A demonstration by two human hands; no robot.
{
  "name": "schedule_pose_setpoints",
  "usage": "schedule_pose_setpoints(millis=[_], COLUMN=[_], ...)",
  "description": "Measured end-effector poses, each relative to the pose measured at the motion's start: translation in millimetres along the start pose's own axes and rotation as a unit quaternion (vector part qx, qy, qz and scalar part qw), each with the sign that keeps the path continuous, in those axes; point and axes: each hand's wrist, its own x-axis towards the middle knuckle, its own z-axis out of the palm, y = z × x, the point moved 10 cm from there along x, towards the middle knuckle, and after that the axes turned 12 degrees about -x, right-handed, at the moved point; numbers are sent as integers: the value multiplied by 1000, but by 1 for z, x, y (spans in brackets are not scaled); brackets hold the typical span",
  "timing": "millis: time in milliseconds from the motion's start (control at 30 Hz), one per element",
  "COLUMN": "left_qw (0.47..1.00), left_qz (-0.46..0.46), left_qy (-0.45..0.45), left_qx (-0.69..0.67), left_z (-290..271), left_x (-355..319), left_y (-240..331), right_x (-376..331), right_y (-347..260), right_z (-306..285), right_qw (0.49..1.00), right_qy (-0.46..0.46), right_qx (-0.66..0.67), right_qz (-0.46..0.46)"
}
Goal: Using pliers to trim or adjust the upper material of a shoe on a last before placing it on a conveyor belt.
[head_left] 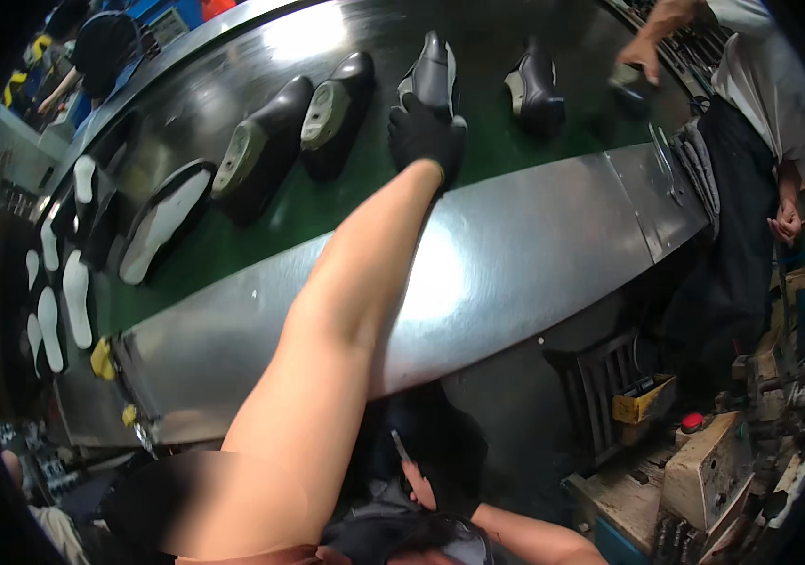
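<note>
So the whole setup was a long green belt [327,212] running between shiny curved steel guards [534,254], with factory clutter all round: a grey machine with a red button [693,422] and a yellow bin [643,400] down at the right. Black shoes sat upside down on the belt in a row, pale lasts showing, and flat white insoles [76,299] lined up at the far left end.

The left hand [426,137], in a black knit glove, was stretched out over the guard and closed on the heel of a grey-black shoe [433,77] lying on the belt. The right hand [440,485], also gloved, stayed low by the body, curled round something thin; couldn't tell what, it was too dark there. Another person [751,141] in a white shirt stood at the belt's right end, one hand [641,55] reaching onto it.
</note>
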Motion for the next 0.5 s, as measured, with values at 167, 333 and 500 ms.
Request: schedule_pose_setpoints(millis=[167, 333, 500], left_qw=[895, 992, 957], left_qz=[-142, 32, 174], left_qy=[-104, -55, -179], left_qx=[-411, -108, -150], left_z=[-48, -101, -122], left_x=[7, -71, -49], left_y=[-119, -81, -106], right_x=[-11, -30, -54], right_y=[2, 1, 18], right_z=[-7, -19, 18], right_qw=[1000, 997, 997], right_qy=[27, 60, 35], right_qx=[-6, -15, -23], right_qz=[0, -44, -65])
